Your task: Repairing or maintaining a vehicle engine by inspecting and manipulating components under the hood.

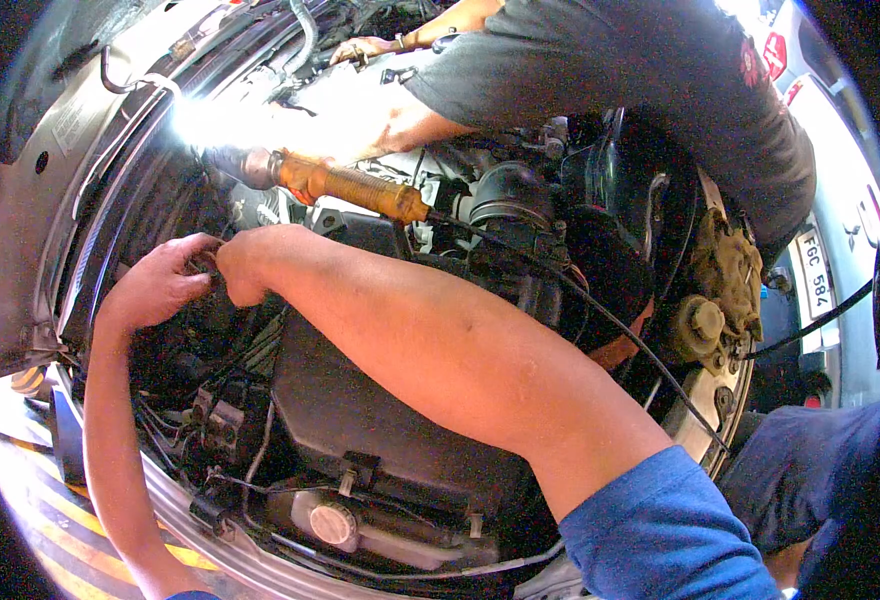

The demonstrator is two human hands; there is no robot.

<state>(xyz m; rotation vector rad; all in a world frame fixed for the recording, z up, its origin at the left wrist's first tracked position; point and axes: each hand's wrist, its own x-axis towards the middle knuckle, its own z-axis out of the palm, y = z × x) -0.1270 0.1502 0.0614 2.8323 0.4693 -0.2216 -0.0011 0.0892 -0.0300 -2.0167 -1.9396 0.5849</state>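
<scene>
Deep in a car's engine bay, my left hand [160,285] and my right hand [248,262] meet near the back wall. The left one is curled, its thumb and fingertips pinched around a small dark part that I cannot make out. My right hand is closed right beside it, with most of its fingers turned away from view. Just above them lies a work lamp [355,190] with an orange ribbed handle, its lit end glaring white. Below my right forearm is a large black plastic housing [390,400].
A co-worker in a dark shirt [620,70] leans in from the far right, one hand [360,48] on the engine. The lamp's black cable [610,315] crosses toward the right. A reservoir cap [333,524] sits near; another capped reservoir [702,322] stands right. Behind is a parked vehicle [835,200].
</scene>
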